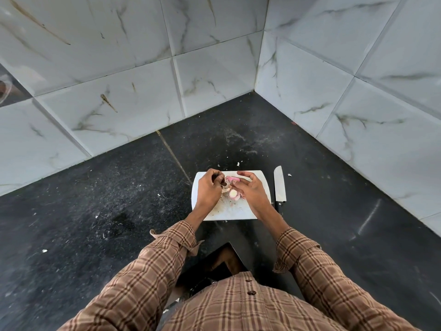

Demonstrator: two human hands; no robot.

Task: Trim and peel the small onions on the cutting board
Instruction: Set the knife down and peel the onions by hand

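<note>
Pink onion [232, 179] between both hands [229, 189]

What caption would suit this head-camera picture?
Both hands peel small onions over a white cutting board; knife lies beside it.

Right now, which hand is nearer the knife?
Right. The right hand is over the cutting board beside the knife; the left hand is across the board.

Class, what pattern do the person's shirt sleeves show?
Brown and tan plaid checks on the sleeves, clearest in the head view.
</note>
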